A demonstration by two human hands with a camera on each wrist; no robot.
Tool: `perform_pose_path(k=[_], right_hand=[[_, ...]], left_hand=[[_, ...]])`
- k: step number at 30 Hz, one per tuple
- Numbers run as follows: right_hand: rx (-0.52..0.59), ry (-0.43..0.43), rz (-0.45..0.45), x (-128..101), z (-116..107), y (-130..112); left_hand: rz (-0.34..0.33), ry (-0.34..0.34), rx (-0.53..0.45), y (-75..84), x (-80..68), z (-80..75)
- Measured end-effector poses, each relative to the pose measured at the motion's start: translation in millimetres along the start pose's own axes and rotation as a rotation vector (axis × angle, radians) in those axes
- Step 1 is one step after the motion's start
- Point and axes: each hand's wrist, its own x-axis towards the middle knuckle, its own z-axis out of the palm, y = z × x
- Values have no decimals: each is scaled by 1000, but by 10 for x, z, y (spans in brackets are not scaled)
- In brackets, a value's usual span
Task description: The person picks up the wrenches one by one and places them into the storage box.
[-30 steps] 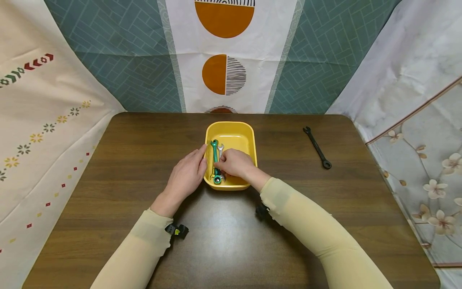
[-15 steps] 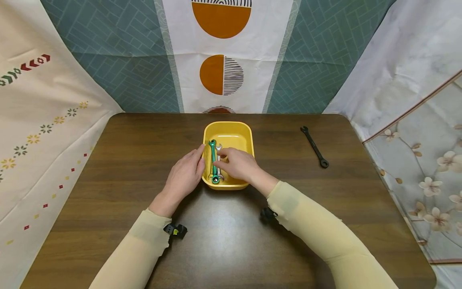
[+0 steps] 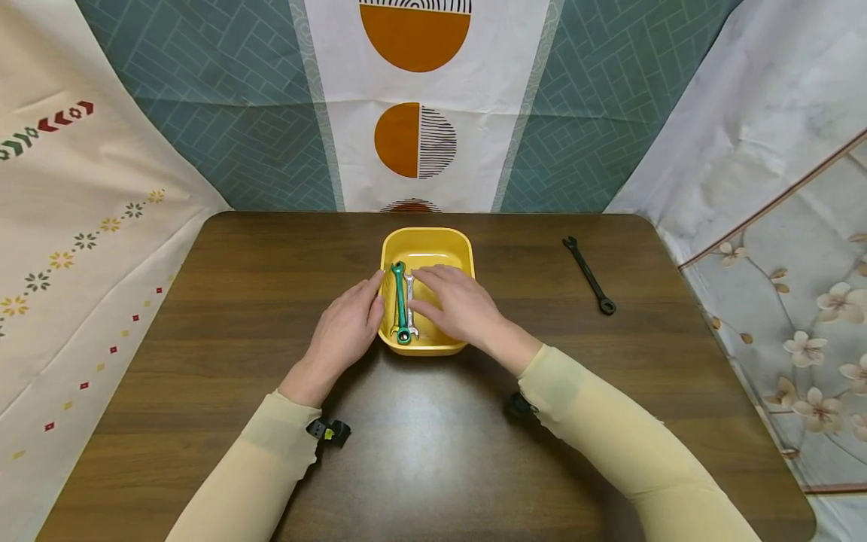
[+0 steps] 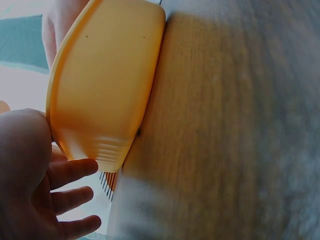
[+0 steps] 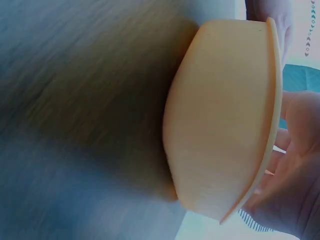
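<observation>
A yellow tray [image 3: 436, 252] stands on the table, holding a green wrench [image 3: 400, 305] along its left side. To the right of that lies a silver wrench [image 3: 411, 309], and a gold-coloured end [image 3: 394, 330] shows at the green one's left. My left hand [image 3: 344, 320] rests at the tray's left rim with its fingers extended; the left wrist view has the fingers [image 4: 72, 172] spread outside the tray wall. My right hand [image 3: 463, 305] is over the tray's right half, fingers extended and apart, thumb close to the silver wrench, nothing held. Its palm hides part of the tray.
A black wrench [image 3: 589, 275] lies at the right on the brown wooden table [image 3: 420, 452]. Patterned cloths hang behind the table's far edge and along both sides.
My right hand's fingers have let go of the silver wrench and spread, and the hand has shifted slightly right. The wrenches in the tray lie still; my left hand has stayed at the rim.
</observation>
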Motion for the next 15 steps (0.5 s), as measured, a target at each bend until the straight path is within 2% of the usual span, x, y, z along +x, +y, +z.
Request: perform_pose_path(k=[6, 15], right_hand=[[-164, 62, -29, -53, 0, 73], [-243, 101, -19, -139, -59, 215]], left_hand=[[3, 2, 5, 0, -2, 0], [2, -3, 11, 4, -5, 4]])
